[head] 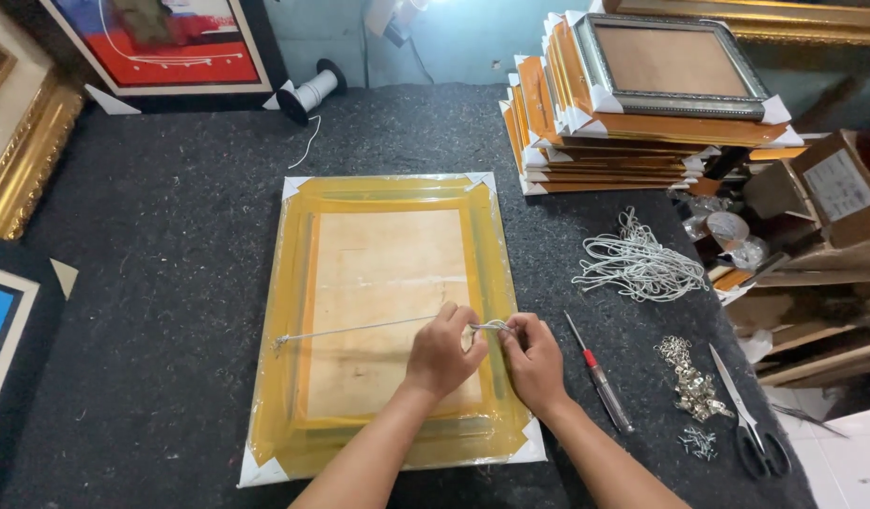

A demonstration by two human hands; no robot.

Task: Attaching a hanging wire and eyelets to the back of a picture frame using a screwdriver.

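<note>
A picture frame (294, 377) wrapped in yellow plastic lies face down on the dark felt table (171, 236), with white corner guards. A white hanging cord (360, 328) runs across its back from a fixing at the left rail to the right rail. My left hand (442, 351) and my right hand (532, 358) meet at the cord's right end, both pinching a small knot of cord between their fingers.
Right of the frame lie a red-handled screwdriver (597, 375), a bundle of cut cords (640, 264), a heap of metal hangers (689, 379), small screws (699, 441) and scissors (748, 426). Stacked wrapped frames (633, 123) stand at the back right, a cord spool (311, 91) at the back.
</note>
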